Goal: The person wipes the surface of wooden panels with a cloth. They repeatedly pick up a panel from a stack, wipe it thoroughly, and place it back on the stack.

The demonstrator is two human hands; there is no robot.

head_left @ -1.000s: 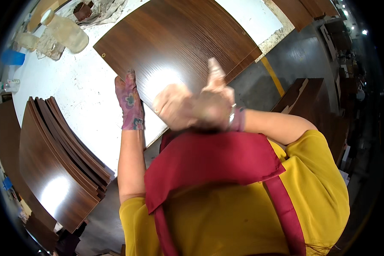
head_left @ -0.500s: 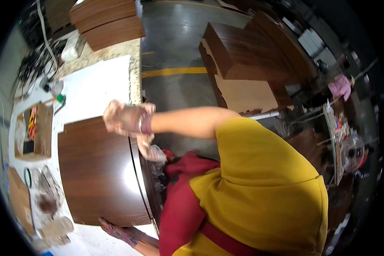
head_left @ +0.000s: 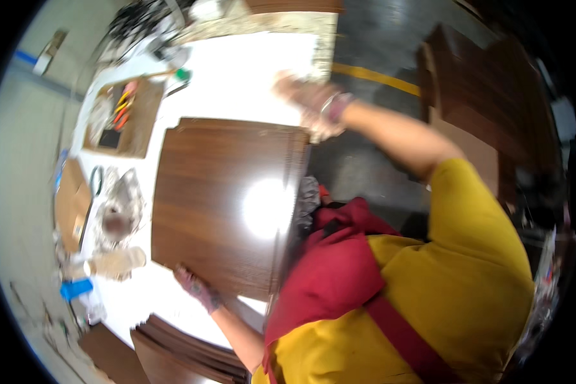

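A dark brown wood-grain panel (head_left: 217,192) lies flat on the white-topped table (head_left: 249,70), with layered edges along its right side. My left hand (head_left: 196,288), in a patterned dark glove, rests at the panel's lower edge near its lower left corner, fingers stretched out and touching it. Past the panel's upper right corner is my right hand (head_left: 317,99), also gloved and smeared by motion. Pale, crumpled-looking stuff, seemingly a cloth (head_left: 288,83), shows around its fingers. The hand appears closed on it, over the table's right edge and apart from the panel.
A cardboard box (head_left: 148,121) with orange-handled tools stands left of the panel. Near it are a green-capped bottle (head_left: 182,75), a tape roll (head_left: 97,181), a clear jar (head_left: 118,261) and a blue object (head_left: 77,289). More brown panels (head_left: 173,352) are stacked below; brown boards (head_left: 473,109) stand right.
The view has swung, so the table and panel appear farther right. My right hand has moved off the panel's upper right corner and beyond it. My left hand stays at the lower edge.
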